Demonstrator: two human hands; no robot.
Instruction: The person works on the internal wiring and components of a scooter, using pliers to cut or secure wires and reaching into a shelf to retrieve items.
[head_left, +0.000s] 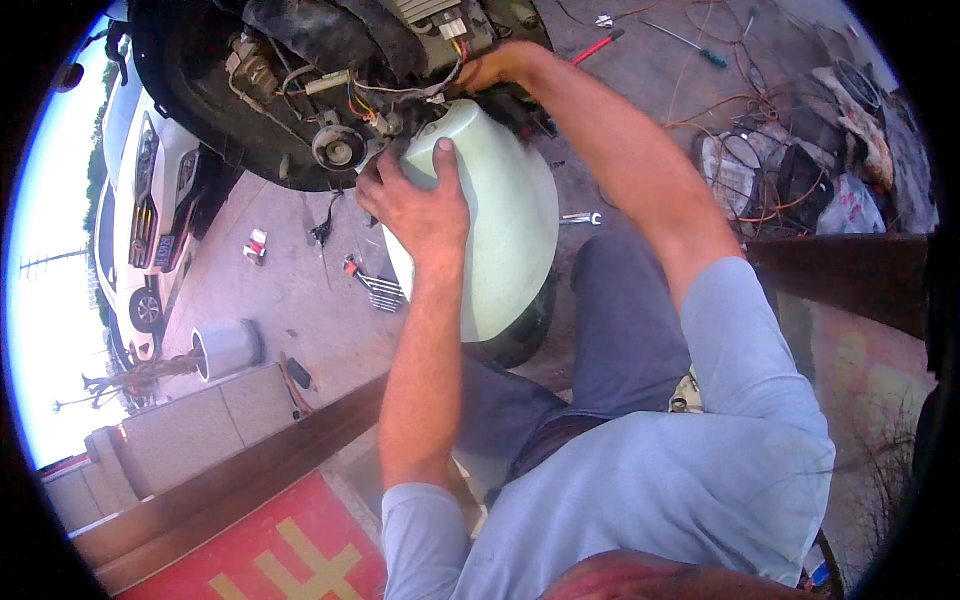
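A pale green curved body panel [505, 225] hangs below the dark underside of a vehicle [210, 80] with bared wiring. My left hand [415, 205] grips the panel's upper left edge, its thumb lying on the smooth face and its fingers curled round the side. Close to those fingers is a round metal part [338, 147]. My right hand [495, 66] reaches in above the panel beside a wiring bundle [400, 93] with connectors; its fingertips are hidden there. A white plug [453, 28] with coloured wires sits just above that hand.
A set of wrenches [380, 290] lies on the paving at left, and another wrench [582, 218] right of the panel. A screwdriver [712, 57], a red-handled tool [598, 47] and tangled cords lie at upper right. A white pot [228, 348] and parked cars stand left.
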